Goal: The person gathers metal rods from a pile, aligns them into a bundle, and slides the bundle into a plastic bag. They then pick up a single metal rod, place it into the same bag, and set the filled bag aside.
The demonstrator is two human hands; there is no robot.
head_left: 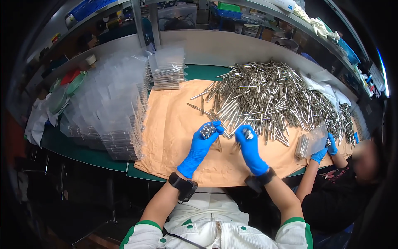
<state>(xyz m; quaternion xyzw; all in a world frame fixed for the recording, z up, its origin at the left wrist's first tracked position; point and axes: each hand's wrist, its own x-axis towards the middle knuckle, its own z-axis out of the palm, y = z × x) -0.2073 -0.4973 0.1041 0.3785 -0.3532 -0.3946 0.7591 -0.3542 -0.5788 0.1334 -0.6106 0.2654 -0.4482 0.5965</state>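
- We are holding a small bundle of short silvery metal rods (207,130) in our left hand (200,146), its blue-gloved fingers (215,128) curling closed around the bundle so the rod ends are poking up above them.
- We are pinching a few more of the same silvery rods (248,133) in our right hand (250,149), its fingers closing on them; how many it holds is too small to tell.
- Both hands are hovering over the tan paper sheet (174,137) that is covering the green work mat (83,153), with the two sets of fingertips near each other but apart.
- Just beyond our fingertips the big heap of loose silvery metal rods (273,95) is spreading out, and a few strays are lying between the fingers and the heap.
- Off to the left of our left fingers, stacks of clear plastic sleeves (112,112) are standing in rows.
- Well to the right of our right fingers, a co-worker's blue-gloved hand (320,154) is holding a clear bag of rods (311,143).
- We are judging the risks thus: the rods look smooth and the gloves slick, so a loosening left grip could let the bundle fan out and spill onto the paper.
- A rod passed between hands with ends misaligned could drop into the strays and upset any count.
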